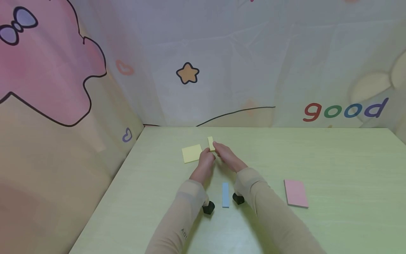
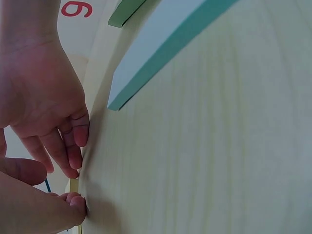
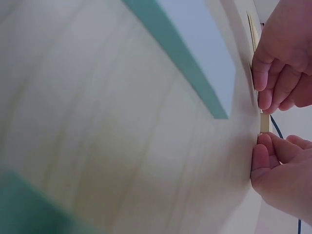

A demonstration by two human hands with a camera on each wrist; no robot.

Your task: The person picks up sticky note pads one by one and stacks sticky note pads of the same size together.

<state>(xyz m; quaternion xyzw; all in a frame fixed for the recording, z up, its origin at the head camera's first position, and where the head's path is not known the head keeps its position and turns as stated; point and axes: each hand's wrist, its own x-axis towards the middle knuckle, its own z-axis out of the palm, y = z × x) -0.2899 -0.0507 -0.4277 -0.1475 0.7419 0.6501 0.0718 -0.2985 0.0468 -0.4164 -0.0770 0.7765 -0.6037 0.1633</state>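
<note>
A narrow yellow sticky-note pad (image 1: 210, 142) lies on the table with its long side pointing away from me. My left hand (image 1: 206, 161) is at its near left corner, fingertips low on the tabletop. From the right, my right hand (image 1: 227, 157) reaches in with its fingers against the pad's side. In the right wrist view an end of the yellow pad (image 3: 264, 123) shows between both hands' fingertips. A wider yellow pad (image 1: 191, 153) lies just left of my left hand. Between the forearms rests a narrow blue pad (image 1: 225, 195), seen close up in the left wrist view.
A pink pad (image 1: 296, 193) lies on the table to the right of my right forearm. Black wrist devices sit under both sleeves, either side of the blue pad. A printed cloth (image 1: 222, 77) hangs behind the table's far edge and along its left side.
</note>
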